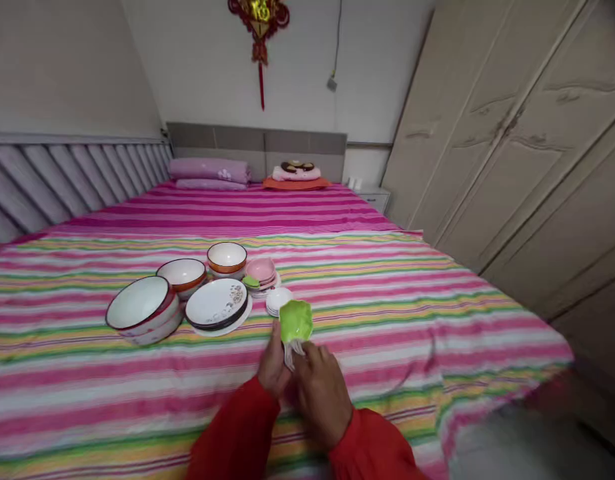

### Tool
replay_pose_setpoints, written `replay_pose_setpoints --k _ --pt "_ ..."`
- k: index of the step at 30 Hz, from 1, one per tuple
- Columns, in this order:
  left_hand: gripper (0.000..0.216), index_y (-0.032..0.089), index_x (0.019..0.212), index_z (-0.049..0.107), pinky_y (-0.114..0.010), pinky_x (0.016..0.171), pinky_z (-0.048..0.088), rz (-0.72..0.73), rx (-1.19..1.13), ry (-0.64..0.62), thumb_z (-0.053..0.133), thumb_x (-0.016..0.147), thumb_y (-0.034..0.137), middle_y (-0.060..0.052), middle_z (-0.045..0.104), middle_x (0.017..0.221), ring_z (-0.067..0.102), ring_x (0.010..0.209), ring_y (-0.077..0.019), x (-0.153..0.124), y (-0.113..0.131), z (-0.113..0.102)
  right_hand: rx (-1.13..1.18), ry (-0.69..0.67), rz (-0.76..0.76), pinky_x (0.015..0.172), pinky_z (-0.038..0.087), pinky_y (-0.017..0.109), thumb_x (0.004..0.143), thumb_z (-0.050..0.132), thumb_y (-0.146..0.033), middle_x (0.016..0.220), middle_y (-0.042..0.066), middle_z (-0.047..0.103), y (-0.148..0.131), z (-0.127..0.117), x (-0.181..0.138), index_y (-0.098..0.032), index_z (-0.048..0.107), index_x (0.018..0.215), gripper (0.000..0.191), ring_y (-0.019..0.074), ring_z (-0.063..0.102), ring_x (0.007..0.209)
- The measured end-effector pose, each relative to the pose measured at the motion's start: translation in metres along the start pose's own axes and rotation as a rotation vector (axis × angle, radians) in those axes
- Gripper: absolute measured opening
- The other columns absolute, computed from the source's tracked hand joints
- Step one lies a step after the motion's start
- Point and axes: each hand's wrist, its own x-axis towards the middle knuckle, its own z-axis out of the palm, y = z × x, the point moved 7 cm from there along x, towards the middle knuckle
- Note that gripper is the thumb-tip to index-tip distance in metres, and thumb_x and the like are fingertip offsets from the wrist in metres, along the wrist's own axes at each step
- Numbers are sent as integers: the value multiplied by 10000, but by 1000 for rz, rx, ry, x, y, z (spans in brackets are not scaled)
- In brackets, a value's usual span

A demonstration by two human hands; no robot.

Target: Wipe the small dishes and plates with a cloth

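A small green dish with a wavy rim (296, 321) is held up over the striped bed cover. My left hand (274, 363) grips its left edge, fingers closed. Against the dish's near side, my right hand (321, 387) is closed on a crumpled whitish cloth (290, 352). Just beyond the dish sits a stack of small white dishes (279, 300). Left of that, a stack of plates (216, 303) with a floral top plate lies on the cover. Behind them are pink bowls (261, 269) with a green piece (250, 281) beside them.
Stacked bowls stand at the left: a large pair (145, 312), an orange-banded set (182, 275) and another (227, 257). Folded bedding (210, 171) and a pillow pile (296, 175) lie by the headboard (302, 147). A wardrobe (512, 147) lines the right side.
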Motion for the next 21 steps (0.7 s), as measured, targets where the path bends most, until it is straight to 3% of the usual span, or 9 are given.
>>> replay_pose_setpoints --k 6,12,16,21 --pt "555 111 963 645 -313 816 474 -14 -36 -6 479 771 604 -80 694 833 628 867 -210 -1 1 -3 105 17 -66 714 396 347 779 477 -63 1013 70 548 7 -15 -7 -217 633 957 283 220 450 868" --pt "479 108 1080 612 -315 956 412 -44 -95 -50 492 822 493 -92 692 929 596 1005 -204 -2 -13 6 51 173 -131 770 423 401 792 435 -86 1238 146 450 0 -18 7 -166 472 1265 481 262 446 994" --pt "443 182 1187 557 -314 1040 329 -19 -85 -65 466 850 455 -73 647 1117 518 1148 -186 -4 -22 6 -38 279 -109 775 425 416 842 421 -132 1263 168 437 0 -16 24 -155 442 1297 456 284 431 1037" --pt "483 208 1250 505 -339 1082 265 34 -44 -158 489 837 457 -71 591 1230 443 1233 -200 -4 -17 4 -85 297 -46 742 431 404 832 413 -122 1230 165 462 15 -27 39 -170 437 1309 479 265 455 952"
